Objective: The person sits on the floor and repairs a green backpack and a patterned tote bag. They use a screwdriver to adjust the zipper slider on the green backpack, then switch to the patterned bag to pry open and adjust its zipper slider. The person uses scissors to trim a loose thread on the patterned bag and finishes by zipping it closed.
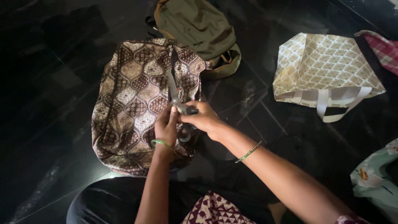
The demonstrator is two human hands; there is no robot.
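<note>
While a person sits on the dark polished floor [49, 83], both hands meet over the lower right part of a brown patterned backpack [132, 99] lying flat in front of the knees. The left hand [166, 127], a green bangle at its wrist, has its fingers drawn together and pinching a grey strap [172, 88] that runs down the bag's front. The right hand [204, 119], a thin green bracelet on its forearm, curls its fingers around a small dark buckle [190, 110] at the strap's lower end; the two hands touch there.

Just beyond the backpack's top right corner, touching it, lies an olive-green backpack [199, 29]. Well apart to the right, a cream patterned tote bag [323, 66] rests with its white handles spilling toward the person, and a red checked cloth [385, 47] shows at its far right edge. A pale floral bag [373, 178] sits at the right edge of the view, near the right elbow.

Bare floor stretches wide to the left of the brown backpack, and a narrower strip of floor lies open between it and the tote.
</note>
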